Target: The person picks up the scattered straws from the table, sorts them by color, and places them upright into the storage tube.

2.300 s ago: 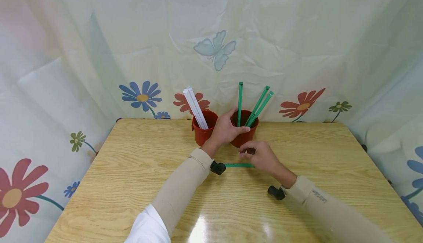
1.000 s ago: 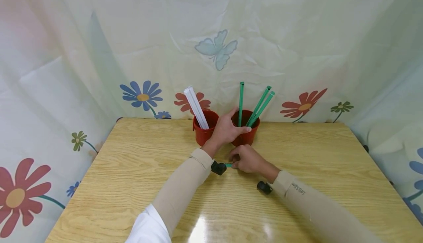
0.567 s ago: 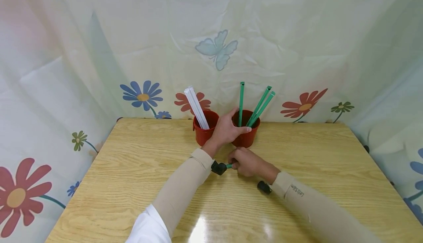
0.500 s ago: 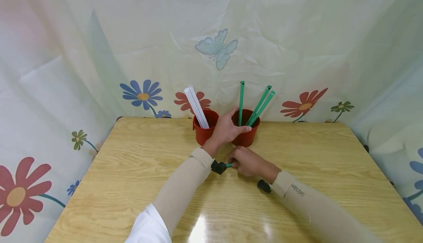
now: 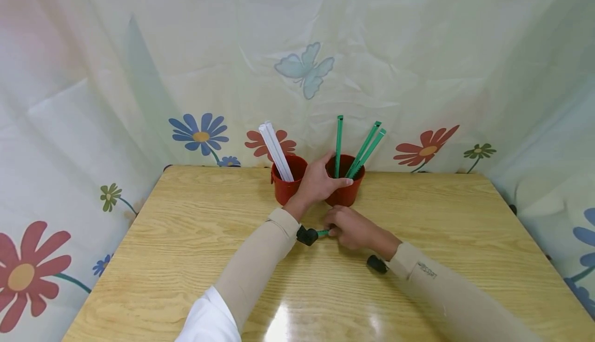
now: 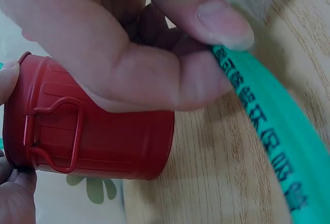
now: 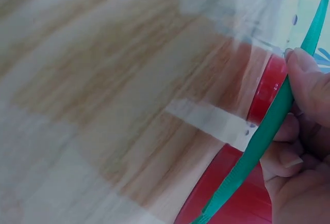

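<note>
My left hand (image 5: 318,182) reaches across and holds the right-hand red bucket (image 5: 346,196) by its side, thumb on the near rim. Several green wrapped straws (image 5: 338,145) stand in that bucket, leaning different ways. Just in front of it, my right hand (image 5: 351,228) pinches one more green wrapped straw (image 7: 252,152) between thumb and fingers. In the left wrist view black printing runs along this straw, which looks curved, and behind it lies the bucket's wire handle. The left wrist's camera covers part of the straw in the head view.
A second red bucket (image 5: 283,192) with white wrapped straws (image 5: 277,153) stands to the left, close to my left wrist. Both buckets are near the back edge of the wooden table (image 5: 195,238). A flower-printed curtain (image 5: 372,47) hangs behind.
My right hand has come down and left from above the green straw lying on the table and now pinches it, shifting slightly right most recently. My left hand stays on the bucket.
</note>
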The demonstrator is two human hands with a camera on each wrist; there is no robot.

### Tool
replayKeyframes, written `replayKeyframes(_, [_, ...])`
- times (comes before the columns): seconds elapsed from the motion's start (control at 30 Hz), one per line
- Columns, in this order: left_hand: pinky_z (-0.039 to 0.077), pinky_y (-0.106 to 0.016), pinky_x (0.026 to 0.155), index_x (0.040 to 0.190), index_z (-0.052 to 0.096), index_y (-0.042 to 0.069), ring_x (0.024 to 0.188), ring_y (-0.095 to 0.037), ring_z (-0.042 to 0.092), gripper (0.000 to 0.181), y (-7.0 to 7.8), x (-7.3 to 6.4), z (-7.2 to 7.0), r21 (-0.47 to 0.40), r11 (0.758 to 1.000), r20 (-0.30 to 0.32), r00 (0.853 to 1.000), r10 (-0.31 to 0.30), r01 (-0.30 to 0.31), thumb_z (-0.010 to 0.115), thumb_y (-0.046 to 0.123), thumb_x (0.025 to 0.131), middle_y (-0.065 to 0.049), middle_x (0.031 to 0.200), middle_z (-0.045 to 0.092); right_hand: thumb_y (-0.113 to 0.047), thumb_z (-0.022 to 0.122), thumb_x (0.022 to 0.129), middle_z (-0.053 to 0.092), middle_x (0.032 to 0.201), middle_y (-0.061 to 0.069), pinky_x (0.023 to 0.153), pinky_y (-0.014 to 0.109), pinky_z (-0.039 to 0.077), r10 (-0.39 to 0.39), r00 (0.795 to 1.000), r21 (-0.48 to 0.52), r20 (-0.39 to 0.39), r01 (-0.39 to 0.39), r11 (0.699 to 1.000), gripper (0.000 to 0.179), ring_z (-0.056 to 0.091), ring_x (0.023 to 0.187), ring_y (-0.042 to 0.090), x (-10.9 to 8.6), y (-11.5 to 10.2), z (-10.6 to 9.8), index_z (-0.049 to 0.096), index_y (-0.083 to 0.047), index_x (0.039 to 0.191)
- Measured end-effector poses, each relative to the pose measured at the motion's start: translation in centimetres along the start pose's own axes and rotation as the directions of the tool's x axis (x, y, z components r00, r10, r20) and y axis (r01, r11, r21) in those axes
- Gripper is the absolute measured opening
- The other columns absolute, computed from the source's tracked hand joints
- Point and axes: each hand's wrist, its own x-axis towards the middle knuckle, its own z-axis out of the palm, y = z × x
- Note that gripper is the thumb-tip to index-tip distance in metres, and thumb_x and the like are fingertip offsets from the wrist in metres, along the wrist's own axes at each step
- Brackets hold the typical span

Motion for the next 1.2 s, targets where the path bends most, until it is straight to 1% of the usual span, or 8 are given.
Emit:
replayKeyframes(0.1, [0.054,-0.037,0.095,0.141,0.05,0.013,0.114,-0.025,0.061,0.072,-0.1,0.0,0.0,-0.015,1.0,-0.004,1.0,0.02,-0.02,0.082,0.031,0.08,-0.004,0.128,0.065,0.006,0.07,0.08,0.06,0.075,-0.007,0.071,0.023,0.043,0.008,1.0,0.01,0.003,-0.008,1.0,0.02,0.047,0.074,0.007,-0.3,-0.1,-0.1,0.066,-0.013,0.076])
replayKeyframes(0.23, [0.054,-0.039,0.095,0.14,0.05,0.013,0.114,-0.027,0.06,0.071,-0.1,0.0,0.0,-0.028,0.999,-0.005,1.0,0.018,-0.018,0.083,0.03,0.079,-0.008,0.129,0.064,0.007,0.07,0.08,0.061,0.075,-0.006,0.07,0.023,0.044,-0.012,1.0,0.027,-0.01,0.013,1.0,0.02,0.048,0.073,0.007,-0.7,-0.3,-0.3,0.067,-0.012,0.076])
replayKeyframes(0.47, [0.055,-0.039,0.094,0.14,0.05,0.013,0.114,-0.026,0.061,0.07,0.0,-0.1,-0.1,-0.024,1.0,0.008,1.0,0.012,-0.012,0.082,0.031,0.08,-0.003,0.126,0.065,0.006,0.071,0.08,0.059,0.075,-0.008,0.072,0.025,0.047,-0.043,0.999,0.013,-0.015,0.044,0.999,0.019,0.049,0.073,0.004,-1.3,-0.5,-0.3,0.068,-0.012,0.076])
replayKeyframes(0.57, [0.055,-0.04,0.095,0.14,0.05,0.012,0.114,-0.027,0.061,0.071,0.1,-0.1,-0.1,-0.027,1.0,0.007,1.0,0.016,-0.016,0.082,0.031,0.08,-0.007,0.128,0.065,0.005,0.071,0.081,0.059,0.075,-0.009,0.075,0.026,0.048,-0.044,0.999,0.007,-0.013,0.044,0.999,0.019,0.049,0.073,0.004,-1.6,-0.7,-0.4,0.068,-0.013,0.076])
replayKeyframes(0.7, [0.054,-0.042,0.096,0.142,0.049,0.011,0.115,-0.028,0.061,0.073,0.2,-0.1,-0.1,-0.03,0.999,0.004,1.0,0.018,-0.018,0.083,0.029,0.079,-0.01,0.13,0.064,0.004,0.071,0.082,0.06,0.076,-0.008,0.076,0.026,0.048,-0.024,1.0,0.022,0.01,0.024,0.999,0.018,0.049,0.075,0.004,-1.9,-1.0,-0.5,0.069,-0.013,0.077])
replayKeyframes(0.9, [0.053,-0.041,0.098,0.143,0.048,0.012,0.117,-0.027,0.06,0.076,0.2,-0.1,0.0,-0.016,1.0,0.004,1.0,0.008,-0.008,0.083,0.031,0.079,-0.008,0.133,0.063,0.004,0.071,0.082,0.061,0.078,-0.009,0.075,0.025,0.048,-0.022,0.999,0.037,0.036,0.021,0.999,0.017,0.049,0.079,0.005,-2.5,-1.1,-0.7,0.07,-0.013,0.081])
replayKeyframes(1.2, [0.053,-0.042,0.099,0.144,0.047,0.013,0.118,-0.026,0.059,0.076,0.1,0.0,0.0,-0.017,1.0,0.012,1.0,0.013,-0.013,0.082,0.033,0.08,-0.008,0.135,0.062,0.005,0.07,0.083,0.06,0.078,-0.008,0.074,0.024,0.048,-0.043,0.999,0.044,0.027,0.042,0.998,0.018,0.048,0.079,0.004,-3.6,-1.0,-1.3,0.069,-0.013,0.08])
